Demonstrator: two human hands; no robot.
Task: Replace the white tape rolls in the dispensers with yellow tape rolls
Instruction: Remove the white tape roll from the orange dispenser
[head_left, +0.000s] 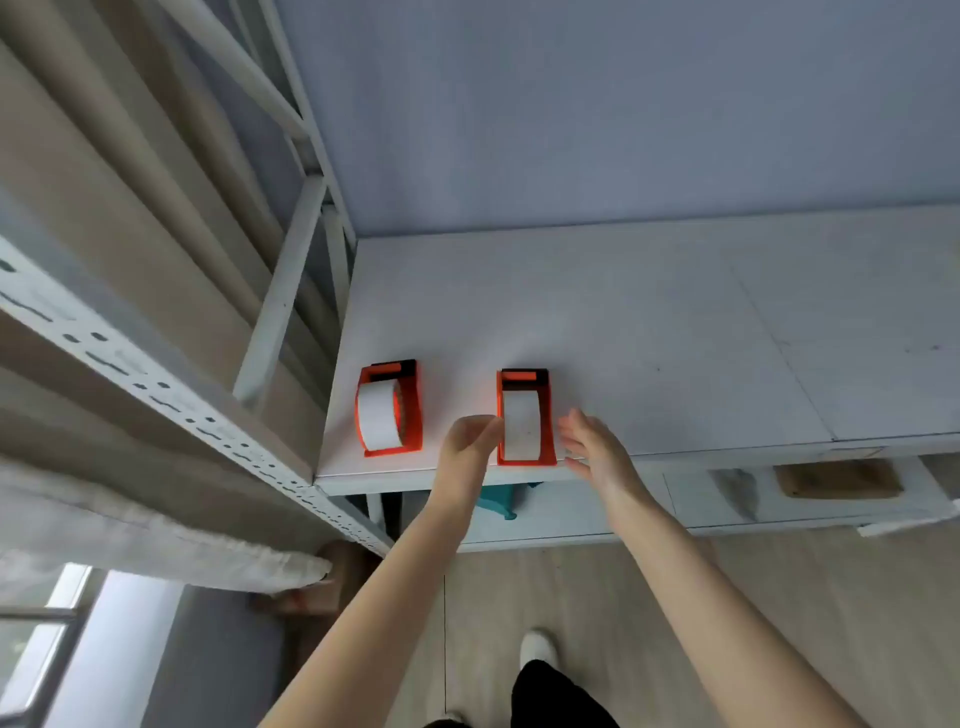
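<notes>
A: What is taking up most of the view?

B: A pale wall is filling the top, and a white metal shelving rack is slanting down the left side. Below the wall, the white counter is spreading across to the right edge of the view, with wood-look floor showing underneath.

A: And the dispensers?

B: Two orange dispensers are sitting near the counter's front edge, toward its left end. The left dispenser is lying close to the front-left corner and turned a little, and the white roll in it is showing its broad face. The right dispenser is sitting right at the front edge, square to it, with its own white tape roll inside. The two are standing apart, with bare counter between them.

A: What are the hands doing?

B: Both are flanking the right dispenser. The left hand is sitting at its left side, fingers curled loosely, the thumb appearing to touch the orange wall. It is not gripping anything that I can make out. The right hand is hovering just beside the right wall, fingers spread open and holding nothing.

A: Anything smaller?

B: A teal object is peeking out below the counter's front edge, and a white shoe is standing on the floor.
</notes>
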